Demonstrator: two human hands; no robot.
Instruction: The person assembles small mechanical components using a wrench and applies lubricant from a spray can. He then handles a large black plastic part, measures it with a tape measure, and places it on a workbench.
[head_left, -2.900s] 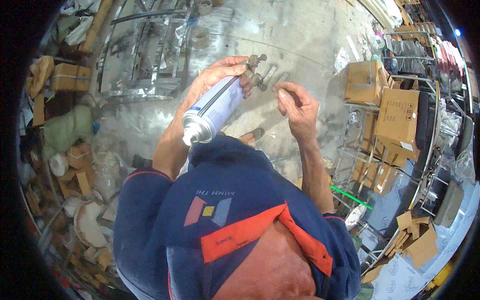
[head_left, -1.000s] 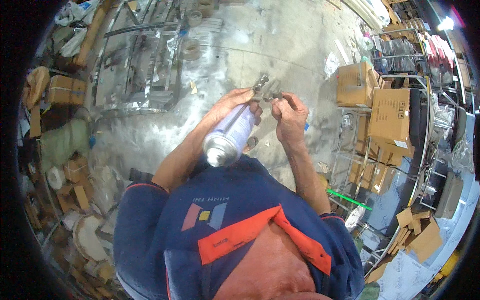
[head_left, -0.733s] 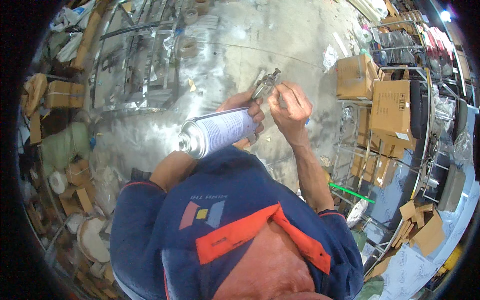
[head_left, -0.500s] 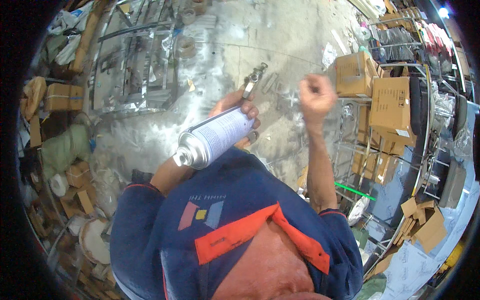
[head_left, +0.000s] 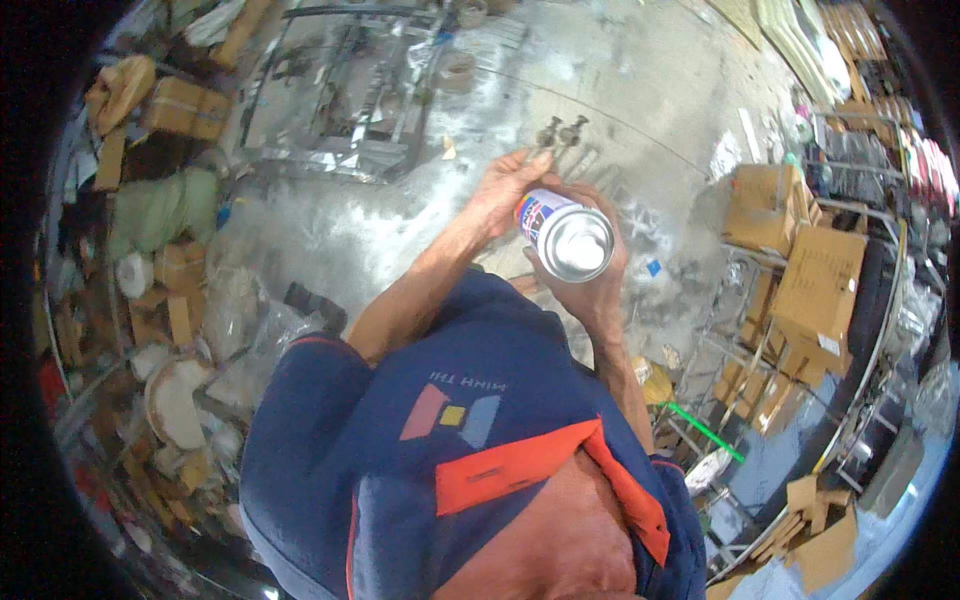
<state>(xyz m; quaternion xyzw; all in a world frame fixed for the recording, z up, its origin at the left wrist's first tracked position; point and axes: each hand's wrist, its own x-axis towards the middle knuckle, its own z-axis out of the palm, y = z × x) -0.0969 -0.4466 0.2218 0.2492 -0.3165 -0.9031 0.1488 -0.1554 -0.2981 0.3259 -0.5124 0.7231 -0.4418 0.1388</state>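
Note:
Both hands are together in front of my chest. My right hand (head_left: 605, 250) is closed round a spray can (head_left: 560, 225), whose shiny metal end points back toward me. Its side shows a white, blue and orange label. My left hand (head_left: 508, 190) is beside the can's other end, thumb and fingers pinched together. From that pinch, small dark metal fittings (head_left: 560, 130) with knob-like ends stick out away from me. The fingers hide their lower part.
Metal frames (head_left: 350, 100) lie on the paint-stained concrete floor (head_left: 390, 220), far left. Tape rolls (head_left: 458, 70) sit beside them. Cardboard boxes (head_left: 815, 290) and metal racks line the right. Boxes, a green sack (head_left: 165, 210) and clutter fill the left.
My right hand has come in from the right and taken hold of the spray can, which was in my left hand. The can has turned; the metal fittings stay in my left hand.

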